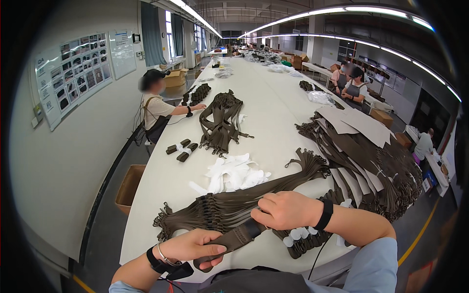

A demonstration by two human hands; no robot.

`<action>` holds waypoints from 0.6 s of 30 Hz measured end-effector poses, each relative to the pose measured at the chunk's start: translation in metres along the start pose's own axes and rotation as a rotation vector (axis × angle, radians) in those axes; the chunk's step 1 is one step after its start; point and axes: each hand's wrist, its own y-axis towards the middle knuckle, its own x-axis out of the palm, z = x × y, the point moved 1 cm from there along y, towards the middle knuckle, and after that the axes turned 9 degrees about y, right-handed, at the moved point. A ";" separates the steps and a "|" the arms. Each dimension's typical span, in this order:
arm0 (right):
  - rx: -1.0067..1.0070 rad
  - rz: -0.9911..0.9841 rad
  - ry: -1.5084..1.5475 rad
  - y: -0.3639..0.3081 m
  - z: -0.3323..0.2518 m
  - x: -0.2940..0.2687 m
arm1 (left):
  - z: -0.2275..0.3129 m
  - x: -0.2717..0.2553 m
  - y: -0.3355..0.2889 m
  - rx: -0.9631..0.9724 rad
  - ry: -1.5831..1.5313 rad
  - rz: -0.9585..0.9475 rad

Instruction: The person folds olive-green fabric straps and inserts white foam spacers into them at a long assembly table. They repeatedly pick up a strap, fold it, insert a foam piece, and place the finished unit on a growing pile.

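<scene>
Between my two hands, close to my body, is a folded dark brown webbing strap [234, 239]. My left hand [198, 245] grips its lower left end, thumb on top and fingers beneath. At its upper right end, by a darker black section, the curled fingers of my right hand [289, 209] close on the strap. Just beyond my hands a fanned row of similar straps [220, 207] with metal hooks lies across the table. Under my right forearm sit several rolled straps with white bands [304, 235].
White strips [233, 174] are heaped ahead of me on the long white table [261, 122]. A large strap pile with pale sheets [359, 156] fills the right side. Farther left lie a strap bundle [220, 122] and banded rolls [182, 149], near a co-worker [159, 105]. A brown bin [131, 185] stands left.
</scene>
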 end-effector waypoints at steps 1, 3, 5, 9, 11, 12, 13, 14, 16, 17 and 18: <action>0.025 0.013 0.058 -0.002 -0.002 0.007 | 0.001 0.000 -0.002 -0.008 -0.014 0.001; 0.130 0.017 0.226 -0.010 -0.009 0.027 | 0.003 -0.001 -0.006 -0.023 -0.040 -0.001; 0.189 0.121 0.313 -0.020 -0.020 0.055 | 0.003 -0.003 -0.003 -0.072 -0.067 -0.021; 0.310 0.186 0.499 -0.026 -0.038 0.095 | -0.013 -0.007 0.008 -0.125 -0.107 -0.011; 0.357 0.276 0.505 -0.021 -0.040 0.098 | -0.018 -0.013 0.008 -0.132 -0.093 0.019; 0.408 0.332 0.472 -0.020 -0.043 0.096 | -0.019 -0.015 0.009 -0.137 -0.085 0.024; 0.484 0.357 0.521 -0.023 -0.045 0.096 | -0.017 -0.017 0.009 -0.139 -0.065 0.052; 0.558 0.386 0.572 -0.026 -0.045 0.097 | -0.014 -0.019 0.008 -0.134 -0.024 0.107; 0.766 0.366 0.844 -0.047 -0.048 0.108 | -0.010 -0.020 0.011 -0.103 0.028 0.184; 0.958 0.122 1.249 -0.049 -0.043 0.118 | -0.006 -0.021 0.015 -0.079 0.042 0.226; 0.938 0.087 1.660 -0.055 -0.046 0.137 | -0.005 -0.022 0.026 -0.048 0.085 0.236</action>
